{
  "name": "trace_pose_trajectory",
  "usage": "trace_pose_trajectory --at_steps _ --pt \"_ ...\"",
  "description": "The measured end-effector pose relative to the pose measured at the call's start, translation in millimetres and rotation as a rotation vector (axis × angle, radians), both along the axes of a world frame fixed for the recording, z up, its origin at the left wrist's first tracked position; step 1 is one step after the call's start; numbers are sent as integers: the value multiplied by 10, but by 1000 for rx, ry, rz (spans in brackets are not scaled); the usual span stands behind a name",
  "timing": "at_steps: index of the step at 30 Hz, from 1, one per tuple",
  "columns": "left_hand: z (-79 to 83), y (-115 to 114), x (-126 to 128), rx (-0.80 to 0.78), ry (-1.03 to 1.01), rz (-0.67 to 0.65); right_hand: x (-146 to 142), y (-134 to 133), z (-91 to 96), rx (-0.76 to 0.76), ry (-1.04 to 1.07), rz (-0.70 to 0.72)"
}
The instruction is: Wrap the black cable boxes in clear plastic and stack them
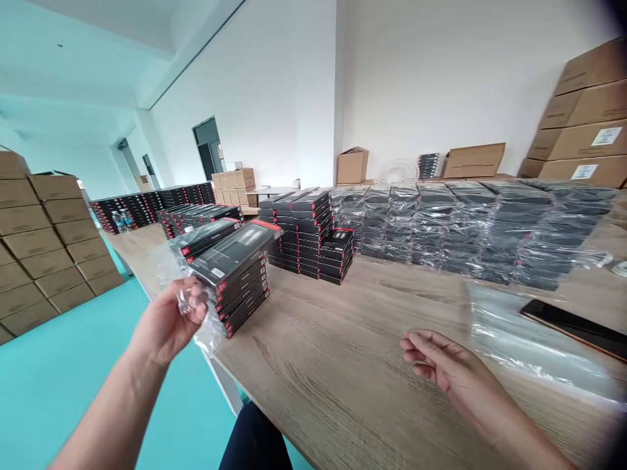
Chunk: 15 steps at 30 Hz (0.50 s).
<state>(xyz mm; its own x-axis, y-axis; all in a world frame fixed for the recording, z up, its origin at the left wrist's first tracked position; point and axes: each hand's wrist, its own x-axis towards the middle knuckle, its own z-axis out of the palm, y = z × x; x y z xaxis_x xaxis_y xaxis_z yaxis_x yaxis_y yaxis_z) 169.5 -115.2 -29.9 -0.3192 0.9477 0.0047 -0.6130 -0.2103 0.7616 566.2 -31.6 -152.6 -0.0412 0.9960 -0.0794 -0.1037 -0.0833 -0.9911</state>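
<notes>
My left hand (174,320) is raised at the table's near edge, its fingers closed on a bunched twist of clear plastic film (189,301). That film runs to a stack of flat black boxes with red edges (235,277), which leans near the edge of the wooden table (313,352). My right hand (441,365) hangs open over the tabletop, holding nothing. Nearest to it lies a loose clear plastic sheet (529,343), with a black phone (573,329) lying partly on that sheet.
Unwrapped black box stacks (306,235) stand behind the held stack, and plastic-wrapped stacks (465,228) line the table's far side. Cardboard cartons (44,248) are piled on the teal floor (63,385) at left, and more (582,117) rise at right.
</notes>
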Motion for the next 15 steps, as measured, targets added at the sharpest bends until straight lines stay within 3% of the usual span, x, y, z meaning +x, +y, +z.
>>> trace_pose_trajectory --at_steps 3,6,11,15 --pt "49 78 -288 -24 -49 68 11 24 -23 -11 -28 7" --pt "-4 187 -444 -54 -88 124 38 52 -63 -10 -64 24" --pt "-103 303 -519 -63 -110 195 78 87 -117 -21 -127 34" --pt "-210 210 -547 -92 -120 276 85 105 -156 -26 -163 29"
